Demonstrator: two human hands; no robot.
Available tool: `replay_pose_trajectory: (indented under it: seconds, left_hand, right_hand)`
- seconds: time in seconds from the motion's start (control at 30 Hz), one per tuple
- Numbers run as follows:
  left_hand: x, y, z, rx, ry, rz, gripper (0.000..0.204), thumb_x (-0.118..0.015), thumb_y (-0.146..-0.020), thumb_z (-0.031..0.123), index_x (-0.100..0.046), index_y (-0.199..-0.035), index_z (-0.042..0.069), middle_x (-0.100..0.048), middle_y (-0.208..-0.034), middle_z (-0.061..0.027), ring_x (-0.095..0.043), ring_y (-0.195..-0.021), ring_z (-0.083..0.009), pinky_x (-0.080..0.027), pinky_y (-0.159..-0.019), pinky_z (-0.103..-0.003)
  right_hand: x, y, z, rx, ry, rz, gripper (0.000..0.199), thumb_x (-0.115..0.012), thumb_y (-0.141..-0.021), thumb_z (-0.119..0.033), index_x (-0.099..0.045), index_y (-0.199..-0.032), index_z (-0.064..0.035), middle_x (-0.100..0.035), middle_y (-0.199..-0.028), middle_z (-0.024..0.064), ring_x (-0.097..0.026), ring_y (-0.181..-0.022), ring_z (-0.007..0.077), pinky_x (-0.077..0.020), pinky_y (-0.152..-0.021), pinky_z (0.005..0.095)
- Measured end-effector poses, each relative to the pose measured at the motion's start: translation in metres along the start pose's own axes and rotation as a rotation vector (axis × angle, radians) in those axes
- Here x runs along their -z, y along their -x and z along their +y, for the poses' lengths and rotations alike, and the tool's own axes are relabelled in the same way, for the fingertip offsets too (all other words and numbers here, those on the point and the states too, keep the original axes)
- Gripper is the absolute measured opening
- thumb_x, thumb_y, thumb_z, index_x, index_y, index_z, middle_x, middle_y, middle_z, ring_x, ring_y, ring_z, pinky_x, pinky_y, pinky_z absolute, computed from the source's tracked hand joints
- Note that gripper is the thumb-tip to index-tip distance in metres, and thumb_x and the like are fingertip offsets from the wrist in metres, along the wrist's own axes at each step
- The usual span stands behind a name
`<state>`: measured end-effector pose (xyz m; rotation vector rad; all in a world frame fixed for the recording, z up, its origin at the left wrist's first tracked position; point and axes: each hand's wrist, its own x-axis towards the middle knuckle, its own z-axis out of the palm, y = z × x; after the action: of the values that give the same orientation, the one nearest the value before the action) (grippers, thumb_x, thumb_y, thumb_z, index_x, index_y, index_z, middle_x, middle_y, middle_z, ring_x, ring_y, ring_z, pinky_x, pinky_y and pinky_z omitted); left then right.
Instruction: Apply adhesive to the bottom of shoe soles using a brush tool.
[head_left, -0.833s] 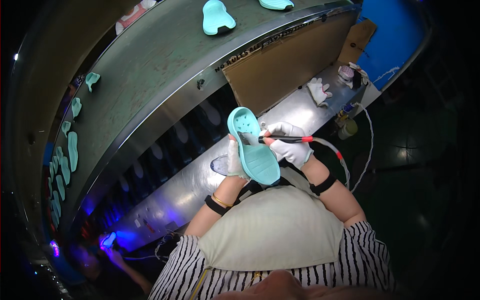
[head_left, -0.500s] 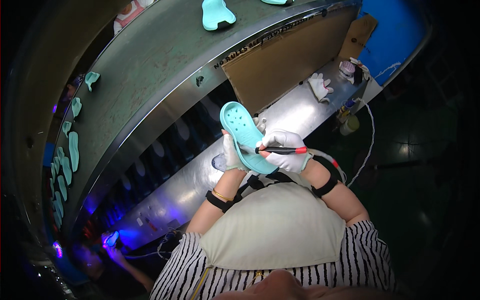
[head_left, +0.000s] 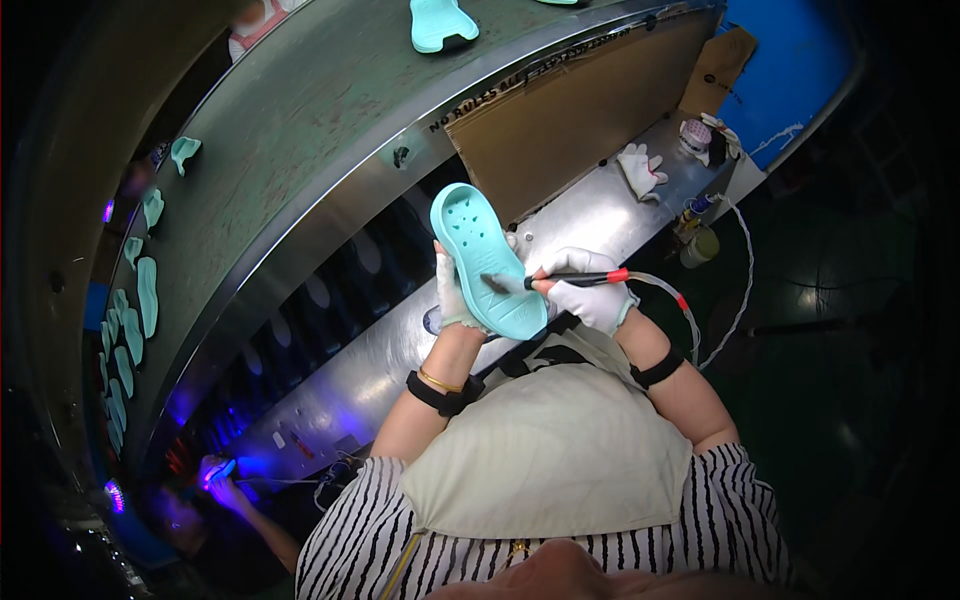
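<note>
A turquoise shoe sole is held tilted in front of my body, its inner face with small holes at the toe end turned up. My left hand, in a white glove with bare fingertips, grips its left edge and supports it from below. Fingers of that hand are partly hidden under the sole. My right hand, gloved alike, pinches a brush with a black and red handle. Its dark, flat bristles lie on or just over the lower middle of the sole. A clear hose runs from the handle's end.
A metal ledge crosses under my hands, with a loose white glove and a tape roll on it. Beyond a cardboard panel, a green conveyor belt carries several turquoise soles. Another person's hand works under blue light at left.
The sole has risen slightly up and left with my left hand. My right hand has shifted the brush up and right, its bristles moving inward from the sole's left edge. Pieces on the belt have shifted slightly.
</note>
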<state>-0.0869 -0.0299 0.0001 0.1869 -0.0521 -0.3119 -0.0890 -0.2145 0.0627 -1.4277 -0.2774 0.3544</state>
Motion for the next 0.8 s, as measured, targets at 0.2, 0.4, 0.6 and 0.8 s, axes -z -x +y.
replay_pose_trajectory:
  seconds: [0.2,0.4,0.6,0.8]
  left_hand:
    - [-0.052,0.009,-0.020,-0.019,0.033,0.223,0.075,-0.043,-0.082,0.065,-0.040,-0.132,0.009,-0.050,-0.121,-0.0172,-0.051,-0.107,-0.0321,-0.047,-0.087,-0.048]
    - [-0.018,0.005,-0.013,0.057,0.073,0.057,0.077,-0.041,-0.083,0.064,-0.034,-0.137,0.010,-0.045,-0.129,-0.0187,-0.053,-0.104,-0.0370,-0.046,-0.088,-0.054]
    - [-0.038,0.002,-0.017,-0.028,-0.008,0.100,0.075,-0.041,-0.083,0.062,-0.036,-0.136,0.008,-0.044,-0.131,-0.0185,-0.049,-0.112,-0.0355,-0.043,-0.093,-0.051]
    - [-0.039,0.003,-0.013,0.070,-0.066,-0.001,0.077,-0.040,-0.084,0.060,-0.035,-0.135,0.002,-0.044,-0.131,-0.0219,-0.051,-0.113,-0.0339,-0.044,-0.095,-0.040]
  right_hand:
    - [0.006,-0.001,0.003,0.092,0.017,0.027,0.010,-0.065,-0.079,0.002,-0.062,-0.088,-0.0012,-0.064,-0.091,0.0037,-0.059,-0.083,0.0081,-0.0478,-0.077,0.0228]
    - [-0.015,0.016,0.009,0.173,0.013,-0.074,0.014,-0.071,-0.075,0.001,-0.063,-0.087,-0.0004,-0.066,-0.086,0.0048,-0.060,-0.079,0.0082,-0.0491,-0.073,0.0220]
    - [-0.009,0.011,0.012,0.304,0.147,0.023,0.014,-0.072,-0.074,-0.001,-0.064,-0.085,-0.0002,-0.066,-0.084,0.0069,-0.060,-0.074,0.0099,-0.0486,-0.070,0.0228]
    - [-0.003,0.012,0.009,0.023,-0.062,-0.088,0.013,-0.071,-0.075,-0.001,-0.064,-0.086,-0.0001,-0.066,-0.088,0.0039,-0.059,-0.081,0.0078,-0.0489,-0.073,0.0219]
